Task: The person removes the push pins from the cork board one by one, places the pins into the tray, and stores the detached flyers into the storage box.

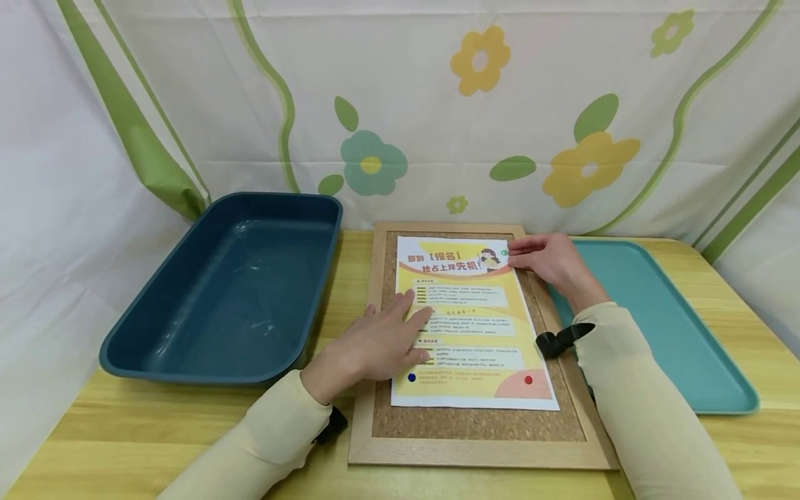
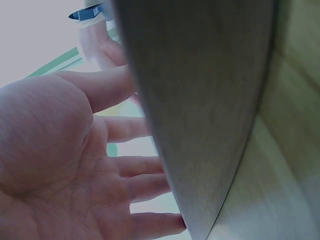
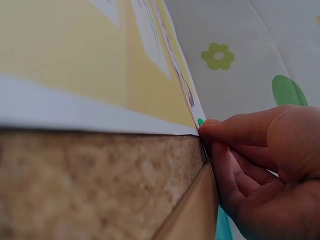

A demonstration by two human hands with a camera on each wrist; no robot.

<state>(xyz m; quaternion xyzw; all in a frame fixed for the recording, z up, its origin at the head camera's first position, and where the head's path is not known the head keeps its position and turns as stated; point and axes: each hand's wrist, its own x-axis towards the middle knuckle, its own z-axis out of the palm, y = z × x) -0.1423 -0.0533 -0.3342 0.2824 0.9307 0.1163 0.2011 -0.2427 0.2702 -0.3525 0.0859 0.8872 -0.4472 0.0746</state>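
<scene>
A yellow and white printed poster (image 1: 462, 300) lies on a cork board (image 1: 475, 425) with a wooden frame. My left hand (image 1: 389, 339) rests on the poster's left side, fingers spread; the left wrist view shows its palm (image 2: 60, 165) beside the board's edge. At the top right corner, my right hand (image 1: 553, 262) has its thumb and fingertips at a green pushpin (image 1: 504, 253). In the right wrist view the green pushpin (image 3: 200, 121) shows just past the thumb, pinched there. A blue pushpin (image 1: 411, 378) and a red pushpin (image 1: 528, 380) sit near the poster's bottom corners.
A deep dark blue tub (image 1: 219, 298) stands left of the board on the wooden table (image 1: 112, 434). A flat teal tray (image 1: 662, 326) lies to the right, partly behind my right arm. Behind everything hangs a flowered curtain (image 1: 431, 125).
</scene>
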